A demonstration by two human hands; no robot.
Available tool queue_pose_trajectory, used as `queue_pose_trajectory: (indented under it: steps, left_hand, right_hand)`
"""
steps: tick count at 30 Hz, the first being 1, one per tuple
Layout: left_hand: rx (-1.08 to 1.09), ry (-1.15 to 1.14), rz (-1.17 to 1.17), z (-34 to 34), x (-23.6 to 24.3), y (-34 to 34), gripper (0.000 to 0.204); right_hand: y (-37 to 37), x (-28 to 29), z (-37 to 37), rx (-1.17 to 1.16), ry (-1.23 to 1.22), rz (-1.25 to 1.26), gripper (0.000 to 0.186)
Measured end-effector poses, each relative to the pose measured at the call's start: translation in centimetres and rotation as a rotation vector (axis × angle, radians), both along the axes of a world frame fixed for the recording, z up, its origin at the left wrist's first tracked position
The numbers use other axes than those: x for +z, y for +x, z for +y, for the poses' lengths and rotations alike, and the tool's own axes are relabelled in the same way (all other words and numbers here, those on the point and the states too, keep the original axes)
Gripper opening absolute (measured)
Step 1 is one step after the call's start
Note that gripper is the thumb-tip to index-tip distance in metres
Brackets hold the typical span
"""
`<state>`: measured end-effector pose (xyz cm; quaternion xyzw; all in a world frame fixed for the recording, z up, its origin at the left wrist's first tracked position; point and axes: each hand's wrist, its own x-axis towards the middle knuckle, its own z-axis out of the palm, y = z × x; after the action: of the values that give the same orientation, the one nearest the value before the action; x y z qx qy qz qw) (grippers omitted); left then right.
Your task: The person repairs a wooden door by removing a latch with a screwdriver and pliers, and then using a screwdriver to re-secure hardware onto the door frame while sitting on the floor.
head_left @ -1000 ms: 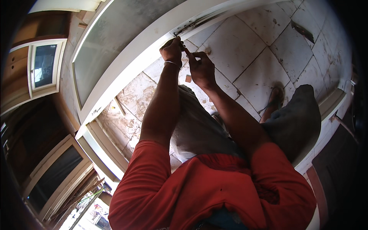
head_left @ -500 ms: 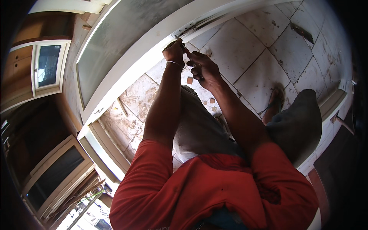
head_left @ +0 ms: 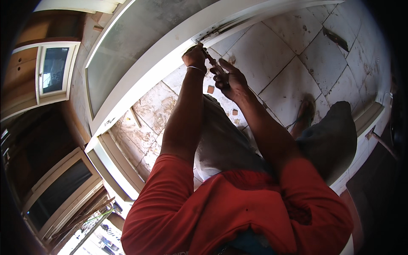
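Note:
My left hand (head_left: 194,56) is closed in a fist against the edge of a white door (head_left: 170,53), just below a metal fitting (head_left: 207,32) set in that edge. What its fingers grip is hidden. A slim screwdriver (head_left: 213,62) slants from the left fist down to my right hand (head_left: 231,80). My right fingers curl around its handle end, while the thumb stands up off it. The tip of the screwdriver is covered by the left hand.
Dirty white floor tiles (head_left: 272,55) carry small brown chips (head_left: 211,89) and a dark flat scrap (head_left: 335,39). My knees and a foot (head_left: 304,112) are close below the hands. Framed windows (head_left: 53,72) stand at the left, with a white sill at the right.
My right hand has shifted slightly, its thumb raised and more of the screwdriver showing. The left fist stays at the door edge.

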<state>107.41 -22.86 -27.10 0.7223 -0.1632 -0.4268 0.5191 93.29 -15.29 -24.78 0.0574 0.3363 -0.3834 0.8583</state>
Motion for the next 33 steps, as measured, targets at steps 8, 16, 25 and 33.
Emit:
queue_pose_trajectory:
  steps: [8,16,25,33]
  left_hand:
    - [-0.018,0.008,0.190,0.4,0.5,-0.5,0.017]
    - [0.026,0.007,0.231,0.2,0.9,-0.9,0.016]
    - [-0.141,0.056,0.138,1.2,0.9,0.0,0.018]
    - [-0.098,-0.058,0.238,0.9,-0.1,0.1,0.014]
  right_hand:
    - [1.4,-1.2,0.9,0.121,-0.859,1.309,0.026]
    - [1.1,0.8,0.0,0.135,-0.521,0.892,0.033]
    - [0.2,-0.6,0.9,0.044,-0.049,-0.024,0.025]
    - [1.4,0.9,1.3,0.081,-0.402,0.891,0.031]
